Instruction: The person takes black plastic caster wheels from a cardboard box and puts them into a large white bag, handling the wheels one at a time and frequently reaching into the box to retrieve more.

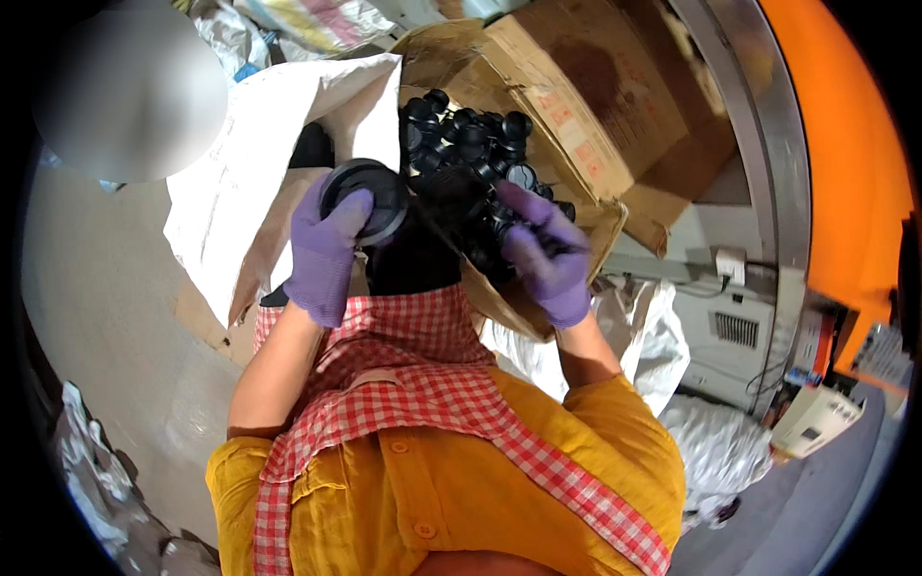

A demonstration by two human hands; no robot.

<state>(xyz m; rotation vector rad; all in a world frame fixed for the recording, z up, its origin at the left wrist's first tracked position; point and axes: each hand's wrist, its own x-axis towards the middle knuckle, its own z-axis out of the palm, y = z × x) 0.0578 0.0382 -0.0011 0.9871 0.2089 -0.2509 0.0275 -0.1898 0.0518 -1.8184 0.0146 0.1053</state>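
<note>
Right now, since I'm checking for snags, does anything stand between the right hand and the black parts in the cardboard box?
Nothing visible does. The right hand is over the right side of the cardboard box, close against the black parts. The raised cardboard panel stands beyond, not between them.

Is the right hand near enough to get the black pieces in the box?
Probably yes: the right hand is at the open box, and no flap seems to cover the black pieces.
</note>
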